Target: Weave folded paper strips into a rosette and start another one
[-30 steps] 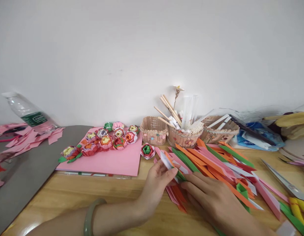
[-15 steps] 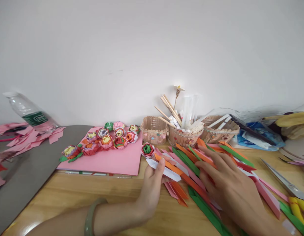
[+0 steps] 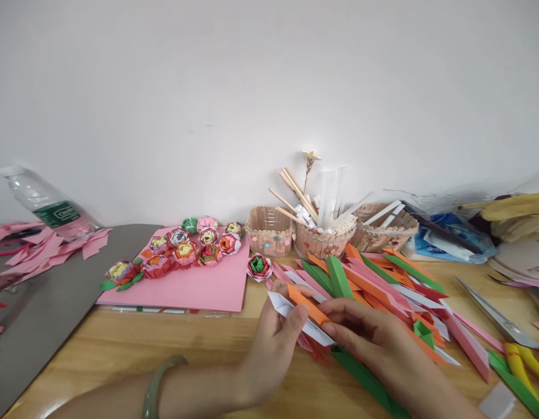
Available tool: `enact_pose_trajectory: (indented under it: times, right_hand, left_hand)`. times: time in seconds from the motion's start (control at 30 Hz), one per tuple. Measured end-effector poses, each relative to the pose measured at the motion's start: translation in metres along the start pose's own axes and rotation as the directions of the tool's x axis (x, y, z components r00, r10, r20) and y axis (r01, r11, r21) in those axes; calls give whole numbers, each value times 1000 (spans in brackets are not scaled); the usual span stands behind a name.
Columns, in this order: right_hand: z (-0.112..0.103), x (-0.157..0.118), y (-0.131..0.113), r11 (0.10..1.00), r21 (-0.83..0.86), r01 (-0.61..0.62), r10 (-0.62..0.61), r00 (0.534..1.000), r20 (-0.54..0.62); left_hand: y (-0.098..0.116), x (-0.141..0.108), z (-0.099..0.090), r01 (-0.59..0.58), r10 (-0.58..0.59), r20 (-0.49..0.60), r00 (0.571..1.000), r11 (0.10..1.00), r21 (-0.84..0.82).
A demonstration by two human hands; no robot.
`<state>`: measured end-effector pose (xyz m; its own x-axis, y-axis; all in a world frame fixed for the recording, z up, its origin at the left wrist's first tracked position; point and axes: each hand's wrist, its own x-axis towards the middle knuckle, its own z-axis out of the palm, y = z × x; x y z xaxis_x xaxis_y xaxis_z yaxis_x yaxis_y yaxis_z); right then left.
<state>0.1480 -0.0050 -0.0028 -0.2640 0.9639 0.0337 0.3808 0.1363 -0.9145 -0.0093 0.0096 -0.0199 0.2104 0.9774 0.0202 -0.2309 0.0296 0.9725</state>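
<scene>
Between the thumb and fingers of my left hand (image 3: 276, 343) is a folded white paper strip (image 3: 282, 304). An orange folded paper strip (image 3: 305, 305) lies along it, its lower end pinched by my right hand (image 3: 369, 334). Both hands are close together above the near-left edge of a loose pile of folded paper strips (image 3: 383, 285) in pink, green, orange, red and white. A finished paper flower (image 3: 259, 267) with a green centre sits just beyond my left hand. My right hand's lower fingers are partly hidden.
Several paper flowers (image 3: 208, 254) rest on pink paper (image 3: 208, 291) at left. Wooden-stick baskets (image 3: 269, 235) with sticks and pens line the wall. Scissors (image 3: 499, 320) lie at right. A plastic bottle (image 3: 51, 201) leans on pink scraps (image 3: 46, 250) at far left.
My right hand has left the pile and come over to my left hand, now gripping an orange strip against the white one. A green strip in the pile has shifted upright.
</scene>
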Motion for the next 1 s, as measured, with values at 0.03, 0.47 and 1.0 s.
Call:
enact_pose_trajectory:
  times: [0.03, 0.47, 1.0]
  right_hand:
    - [0, 0, -1, 1000, 18, -22, 22, 1000, 6]
    - [-1, 0, 0, 997, 2, -80, 80, 997, 15]
    - [-6, 2, 3, 979, 66, -193, 196, 979, -47]
  left_hand:
    - [0, 0, 0, 20, -20, -15, 1000, 1000, 5]
    - [-6, 12, 1, 151, -145, 56, 988, 982, -117]
    - [-4, 13, 0, 152, -139, 85, 987, 974, -171]
